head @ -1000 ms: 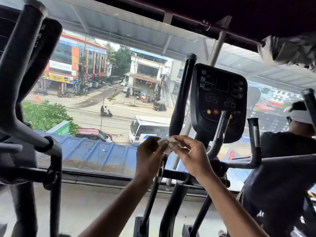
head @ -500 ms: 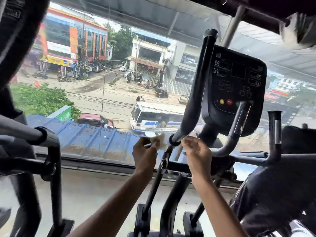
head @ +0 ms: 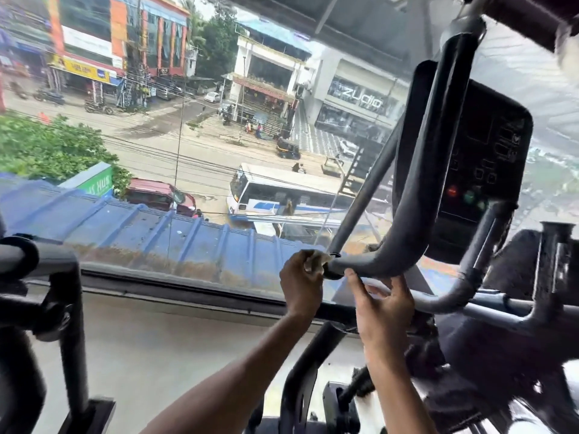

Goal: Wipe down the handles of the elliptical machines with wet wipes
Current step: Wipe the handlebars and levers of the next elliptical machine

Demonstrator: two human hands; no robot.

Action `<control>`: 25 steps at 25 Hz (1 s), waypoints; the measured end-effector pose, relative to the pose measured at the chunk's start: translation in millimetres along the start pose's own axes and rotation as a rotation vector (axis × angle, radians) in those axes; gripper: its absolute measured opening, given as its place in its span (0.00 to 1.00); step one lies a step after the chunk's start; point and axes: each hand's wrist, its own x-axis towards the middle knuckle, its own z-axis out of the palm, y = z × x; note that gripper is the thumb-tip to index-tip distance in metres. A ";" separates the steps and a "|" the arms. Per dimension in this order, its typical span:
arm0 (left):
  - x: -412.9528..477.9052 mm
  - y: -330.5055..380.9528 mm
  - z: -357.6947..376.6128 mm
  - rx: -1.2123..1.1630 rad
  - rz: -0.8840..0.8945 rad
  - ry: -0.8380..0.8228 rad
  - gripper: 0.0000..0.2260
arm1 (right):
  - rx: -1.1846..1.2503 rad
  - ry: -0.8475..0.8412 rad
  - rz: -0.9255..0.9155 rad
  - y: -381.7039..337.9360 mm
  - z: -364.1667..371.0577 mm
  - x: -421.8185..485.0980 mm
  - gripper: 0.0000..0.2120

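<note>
The left hand is curled round a crumpled white wet wipe, pinching it between thumb and fingers and pressing it against the open end of the elliptical handle. The wipe is small and bunched, and mostly covered by the fingers, so only its upper edge shows.

The handle is a dark grey tube. It runs level from the wipe towards the right, bends, and rises steeply past the console, with its top cut off near the upper edge. The surface looks matt and evenly coloured, but motion blur hides any finer marks.

The right hand is raised just below the level stretch of the handle, with its fingers mostly straight and one tip touching the underside near the end. A pale strip shows behind these fingers. I cannot tell whether it is part of the wipe or whether the hand holds it.

The console is black, with one red and one green light, and its buttons are blurred. Behind the machine, a window looks onto a street with a white bus.
</note>
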 end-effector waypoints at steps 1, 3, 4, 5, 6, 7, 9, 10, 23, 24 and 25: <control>1.5 -8.3 7.8 0.006 -0.005 -0.008 0.05 | 0.003 -0.011 0.005 0.8 -0.5 0.3 0.15; -1.0 -17.3 18.6 -0.015 -0.022 -0.032 0.06 | 0.001 -0.032 0.026 3.2 -0.7 0.5 0.17; -4.7 -18.0 20.7 -0.065 -0.031 -0.044 0.05 | 0.009 -0.027 0.032 4.0 -0.9 0.8 0.17; -9.8 -17.1 20.2 -0.128 -0.035 -0.055 0.06 | 0.019 -0.020 0.039 4.1 -1.6 0.8 0.18; -15.6 -17.5 18.3 -0.181 -0.026 -0.069 0.08 | 0.024 -0.015 0.047 3.4 -2.3 0.6 0.18; -21.5 -18.8 15.4 -0.213 -0.005 -0.088 0.08 | 0.026 -0.014 0.051 2.8 -2.3 0.2 0.20; -31.2 -21.1 9.6 -0.217 0.051 -0.127 0.09 | 0.052 -0.025 0.056 0.6 -2.2 -0.2 0.21; -31.1 -23.4 9.7 -0.200 0.075 -0.136 0.09 | 0.066 -0.031 0.060 -0.1 -1.9 -0.3 0.21; -46.2 -12.4 -0.1 -0.213 0.329 -0.198 0.14 | -0.016 -0.008 -0.030 -4.4 -1.5 -5.5 0.16; -42.4 -15.2 3.0 -0.176 0.324 -0.189 0.14 | -0.034 0.008 -0.026 -3.6 -1.2 -6.3 0.16; -36.8 -18.5 7.3 -0.128 0.290 -0.178 0.15 | -0.052 0.020 -0.020 -3.4 -0.7 -6.4 0.15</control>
